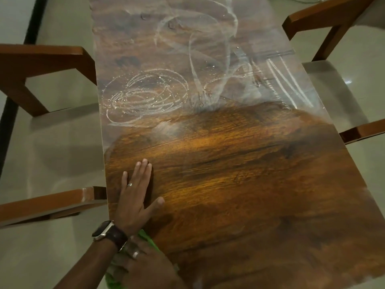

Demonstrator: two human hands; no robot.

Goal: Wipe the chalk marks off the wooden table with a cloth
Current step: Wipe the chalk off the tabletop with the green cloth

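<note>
Green microfibre cloth [149, 238] lies at the wooden counter's [239, 184] near left corner, pressed under the right hand [143, 265], whose fingers curl over it. The left hand [136, 197] rests flat, fingers straight, on wiped wood. White chalk marks [143, 97] cover the far half.

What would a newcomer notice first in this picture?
First, the white chalk marks, scribbled loops and streaks across the far half of the table, while the near half shows clean wood. Next, the left hand lying flat near the left edge, and the right hand on a green cloth at the near edge.
</note>
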